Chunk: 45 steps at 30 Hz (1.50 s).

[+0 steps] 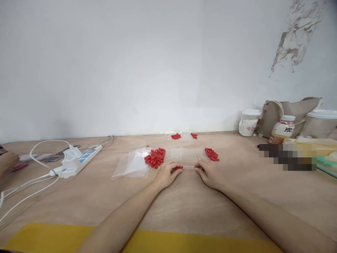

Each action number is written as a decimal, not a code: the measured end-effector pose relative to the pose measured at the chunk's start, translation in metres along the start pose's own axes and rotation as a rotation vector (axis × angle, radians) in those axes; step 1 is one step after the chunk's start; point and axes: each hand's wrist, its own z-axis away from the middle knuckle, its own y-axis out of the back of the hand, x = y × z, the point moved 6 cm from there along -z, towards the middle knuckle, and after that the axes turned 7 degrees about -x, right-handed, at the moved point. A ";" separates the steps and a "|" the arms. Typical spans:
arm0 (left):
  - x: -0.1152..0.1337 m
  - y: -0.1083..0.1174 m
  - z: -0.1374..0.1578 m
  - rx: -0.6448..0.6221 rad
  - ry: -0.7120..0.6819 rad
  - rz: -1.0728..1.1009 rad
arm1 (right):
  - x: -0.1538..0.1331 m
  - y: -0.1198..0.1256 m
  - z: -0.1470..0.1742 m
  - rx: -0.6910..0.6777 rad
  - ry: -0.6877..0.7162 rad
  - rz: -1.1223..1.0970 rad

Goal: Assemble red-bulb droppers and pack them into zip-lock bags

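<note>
My left hand (166,174) pinches a small red piece (178,168) at the left end of a thin, clear stick (188,167). At the stick's right end, the thumb and fingers of my right hand (210,174) are closed on it, and that end is hidden. Just beyond both hands lies a row of clear sticks (184,154). A heap of red oblong pieces (154,158) sits on its left, and a smaller group of red pieces (212,154) on its right.
Clear plastic bags (133,163) lie left of the heap. A power strip (81,163) with white cables is farther left, near another person's hand (7,162). Against the wall are more red pieces (176,136). A lidded cup (249,123), bottle (283,130) and bag (302,109) stand right.
</note>
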 end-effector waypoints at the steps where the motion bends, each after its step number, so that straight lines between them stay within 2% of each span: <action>1: 0.000 0.000 0.000 -0.002 -0.002 -0.001 | -0.001 0.000 0.000 -0.002 0.006 0.005; 12: 0.009 0.001 0.001 -0.038 -0.114 -0.029 | -0.005 0.001 0.000 -0.056 0.035 0.033; 20: 0.011 -0.001 0.002 -0.051 -0.169 -0.037 | -0.005 0.001 -0.003 -0.035 0.067 0.025; 37: 0.013 -0.005 0.001 -0.084 -0.214 -0.111 | -0.009 0.001 -0.002 -0.024 0.069 0.072; 45: 0.017 -0.006 0.002 -0.103 -0.253 -0.132 | -0.012 -0.002 -0.002 -0.063 0.080 0.082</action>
